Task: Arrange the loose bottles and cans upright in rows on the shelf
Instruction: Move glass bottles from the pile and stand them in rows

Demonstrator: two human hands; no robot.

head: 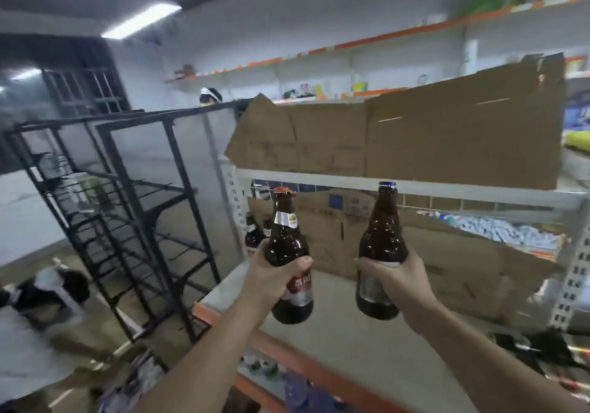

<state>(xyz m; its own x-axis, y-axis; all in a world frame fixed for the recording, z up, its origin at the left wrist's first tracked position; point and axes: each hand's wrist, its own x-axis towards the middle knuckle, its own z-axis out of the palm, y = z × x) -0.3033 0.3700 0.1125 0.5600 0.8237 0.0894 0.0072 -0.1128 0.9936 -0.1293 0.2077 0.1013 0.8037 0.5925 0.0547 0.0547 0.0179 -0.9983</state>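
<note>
My left hand (274, 277) grips a brown glass bottle (289, 246) with an orange cap and a red-and-silver label, held upright above the shelf board. My right hand (391, 277) grips a second brown bottle (381, 230) with a blue cap, also upright and in the air. Both hang over the white shelf (335, 329) with its orange front edge. Two more brown bottles (253, 234) stand upright at the shelf's back left corner.
Flattened cardboard (431, 253) leans against the back of the shelf. A large cardboard box (415, 138) sits on the board above. A black wire rack (127, 221) stands to the left. A perforated upright post (574, 269) bounds the right side. Clutter lies below the shelf.
</note>
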